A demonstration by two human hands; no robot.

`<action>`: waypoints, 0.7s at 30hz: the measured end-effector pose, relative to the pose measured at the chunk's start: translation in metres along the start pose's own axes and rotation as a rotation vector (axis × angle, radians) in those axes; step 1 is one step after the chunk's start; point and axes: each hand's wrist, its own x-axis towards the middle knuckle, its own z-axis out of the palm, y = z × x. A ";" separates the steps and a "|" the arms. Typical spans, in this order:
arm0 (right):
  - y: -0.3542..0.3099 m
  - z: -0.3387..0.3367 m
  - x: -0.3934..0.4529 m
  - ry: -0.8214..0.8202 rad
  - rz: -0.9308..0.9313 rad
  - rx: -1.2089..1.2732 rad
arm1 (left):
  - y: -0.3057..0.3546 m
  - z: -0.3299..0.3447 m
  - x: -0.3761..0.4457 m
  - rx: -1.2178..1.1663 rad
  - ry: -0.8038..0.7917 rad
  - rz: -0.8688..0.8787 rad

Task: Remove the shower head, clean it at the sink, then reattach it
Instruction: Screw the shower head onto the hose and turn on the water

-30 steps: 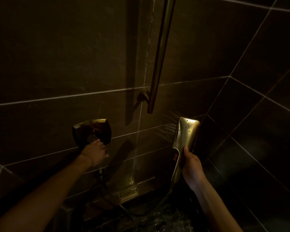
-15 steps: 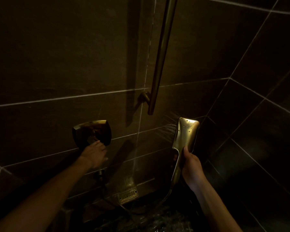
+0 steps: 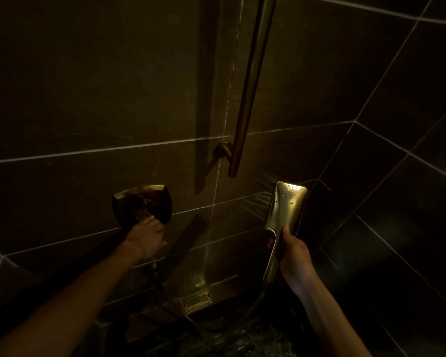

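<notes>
The brass, rectangular shower head (image 3: 288,206) is dotted with water drops and sprays fine jets leftward against the wall. My right hand (image 3: 294,256) grips its handle just below the head. A hose (image 3: 247,314) trails from the handle down toward the floor. My left hand (image 3: 146,234) reaches up to the lever of the brass wall valve (image 3: 142,203), fingers curled on the lever's lower end. The room is very dim.
A brass slide rail (image 3: 251,81) runs down the dark tiled wall and ends above the shower head. A small brass drain grate (image 3: 196,301) sits at the wall's foot. The floor below looks wet. Tiled walls meet in a corner on the right.
Almost nothing differs: my left hand stays at the valve lever, shifted very slightly, and the shower head keeps spraying at the wall in the same place.
</notes>
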 end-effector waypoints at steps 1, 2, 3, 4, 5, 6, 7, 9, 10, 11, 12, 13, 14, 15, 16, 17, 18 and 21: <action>0.000 0.001 0.000 0.000 -0.004 0.005 | 0.000 0.000 -0.001 0.009 0.005 0.001; 0.000 0.001 0.000 -0.001 -0.009 0.009 | 0.000 -0.001 -0.001 0.014 0.010 0.001; 0.000 0.001 0.000 -0.002 -0.011 0.011 | 0.000 -0.001 -0.001 0.014 0.012 0.002; 0.000 0.001 0.000 -0.004 -0.010 0.011 | 0.000 -0.002 -0.001 0.012 0.012 0.003; 0.000 0.001 0.000 -0.006 -0.008 0.013 | 0.000 -0.002 -0.001 0.010 0.010 0.005; 0.001 0.001 0.000 -0.008 -0.006 0.015 | -0.001 -0.002 -0.001 0.010 0.008 0.007; 0.001 0.002 0.000 -0.008 -0.005 0.017 | -0.001 -0.002 -0.001 0.012 0.006 0.007; 0.001 0.002 0.000 -0.007 -0.005 0.013 | -0.001 0.000 -0.001 0.015 0.002 0.008; 0.000 0.002 0.000 -0.006 -0.004 0.010 | 0.000 0.000 -0.001 0.014 0.002 0.009; 0.000 0.003 0.000 -0.006 -0.001 0.008 | 0.000 0.001 -0.001 0.012 0.003 0.010; 0.000 0.003 0.000 -0.006 0.003 0.006 | 0.000 0.002 -0.001 0.011 0.005 0.012; 0.000 0.004 0.000 -0.005 0.007 0.007 | -0.001 0.002 0.000 0.012 0.005 0.014; 0.000 0.004 0.000 -0.003 0.008 0.008 | -0.001 0.003 0.000 0.011 0.006 0.015; 0.000 0.005 0.001 -0.002 0.008 0.009 | -0.001 0.003 0.000 0.009 0.006 0.014; 0.000 0.005 0.001 -0.002 0.007 0.010 | -0.001 0.003 0.001 0.008 0.004 0.013; 0.000 0.005 0.001 -0.003 0.007 0.011 | -0.002 0.004 0.001 0.010 0.001 0.013; 0.000 0.005 0.001 -0.004 0.006 0.011 | -0.002 0.004 0.001 0.012 -0.001 0.013; 0.000 0.005 0.001 -0.010 0.008 0.017 | -0.002 0.006 0.002 0.011 0.000 0.013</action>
